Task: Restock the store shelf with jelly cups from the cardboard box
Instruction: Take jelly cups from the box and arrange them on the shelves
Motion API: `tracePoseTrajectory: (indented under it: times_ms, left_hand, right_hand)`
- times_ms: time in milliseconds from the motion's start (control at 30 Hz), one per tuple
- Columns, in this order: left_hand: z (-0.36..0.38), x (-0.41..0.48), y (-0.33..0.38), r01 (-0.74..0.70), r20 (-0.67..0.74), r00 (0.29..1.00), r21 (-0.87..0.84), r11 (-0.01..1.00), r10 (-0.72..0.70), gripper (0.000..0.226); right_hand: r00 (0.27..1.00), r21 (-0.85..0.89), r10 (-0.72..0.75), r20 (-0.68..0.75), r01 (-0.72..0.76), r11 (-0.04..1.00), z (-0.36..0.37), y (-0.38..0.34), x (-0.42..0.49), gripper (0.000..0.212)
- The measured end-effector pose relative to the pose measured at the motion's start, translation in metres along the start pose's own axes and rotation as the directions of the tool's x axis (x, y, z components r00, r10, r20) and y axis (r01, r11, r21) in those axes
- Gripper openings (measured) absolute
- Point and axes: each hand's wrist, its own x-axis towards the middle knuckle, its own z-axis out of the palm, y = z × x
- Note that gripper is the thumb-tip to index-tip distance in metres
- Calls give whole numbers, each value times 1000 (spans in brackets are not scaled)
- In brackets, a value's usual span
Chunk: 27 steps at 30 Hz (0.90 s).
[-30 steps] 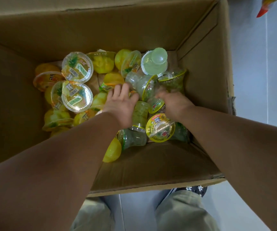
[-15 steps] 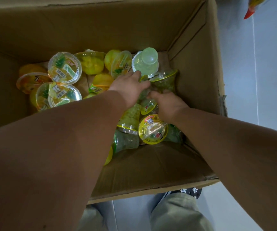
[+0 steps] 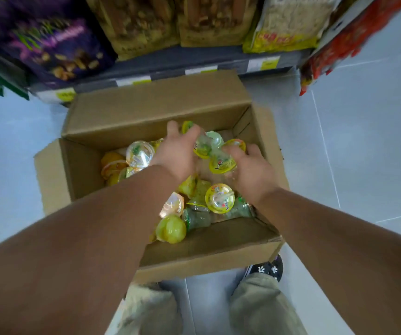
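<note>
An open cardboard box (image 3: 49,180) stands on the floor between my feet, with several yellow-lidded and green jelly cups loose inside, among them a yellow-lidded cup (image 3: 219,198) and a yellow-green one (image 3: 171,228). Above the far part of the box my left hand (image 3: 177,151) and my right hand (image 3: 250,170) face each other. Together they hold a small bunch of jelly cups (image 3: 221,163) pressed between them, fingers curled over the cups. The bunch is blurred, so how many cups it holds is unclear.
The bottom store shelf (image 3: 170,66) with price tags runs just behind the box, packed with purple snack bags (image 3: 54,49) and brown bags (image 3: 141,25). Red packets (image 3: 339,44) hang at the right. Pale tiled floor (image 3: 363,141) surrounds the box; my shoe (image 3: 269,269) is beside its near corner.
Both hands closed on a bunch of cups and rose from deep in the box. The view pulled back and up, so the shelf and floor came into sight.
</note>
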Motion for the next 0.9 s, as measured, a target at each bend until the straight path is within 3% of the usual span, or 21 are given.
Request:
tracePoseTrajectory:
  times_ms: [200, 333, 433, 667, 900]
  left_hand:
    - [-162, -85, 56, 3, -163, 985, -284, 959, -51, 56]
    - [-291, -147, 95, -81, -331, 942, -378, 922, -53, 56]
    - [-398, -191, 132, -167, -446, 895, -378, 911, -21, 58]
    - [-615, -301, 207, -427, -721, 682, -262, 866, 118, 55]
    - [-767, -409, 247, -650, -861, 445, -120, 750, 248, 49]
  right_hand:
    - [987, 90, -10, -161, 24, 996, -154, -80, -79, 66]
    - [951, 120, -115, -287, 154, 981, -264, -144, -136, 78]
    - [895, 131, -172, -412, 245, 961, -358, -198, -177, 64]
    - [669, 82, -309, -675, 485, 871, -542, -310, -279, 64]
    - [307, -39, -380, -872, 732, 681, -667, -394, -388, 57]
